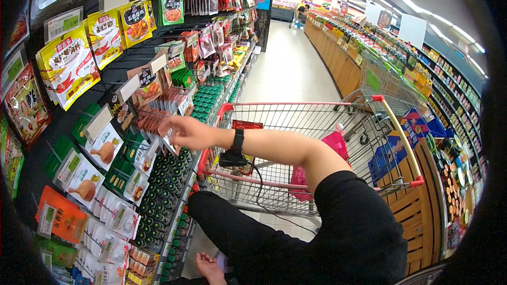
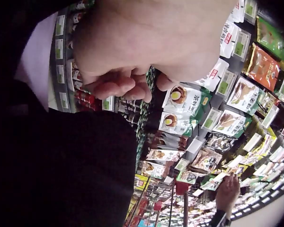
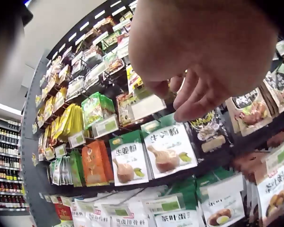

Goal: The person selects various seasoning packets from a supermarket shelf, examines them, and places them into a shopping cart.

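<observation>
My right hand [image 1: 184, 133] reaches out to the shelf wall on the left, in front of hanging seasoning packets. In the right wrist view its fingers [image 3: 196, 97] are loosely bent, with no packet seen between them. They overlap a black packet [image 3: 209, 132] beside white-and-green ginger powder pouches [image 3: 169, 153]. Reddish-brown packets [image 1: 150, 120] hang right by the hand in the head view. My left hand [image 1: 210, 268] hangs low near my body, fingers loosely curled and nothing in them. In the left wrist view, tea-egg seasoning pouches [image 2: 180, 97] show beyond it.
A wire shopping cart [image 1: 285, 182] with red corners stands under my right arm, a pink item [image 1: 335, 145] inside. Rows of green-capped bottles [image 1: 166, 195] fill the lower shelf. An aisle floor [image 1: 290, 58] runs ahead, with a wooden display stand [image 1: 330, 47] along its right side.
</observation>
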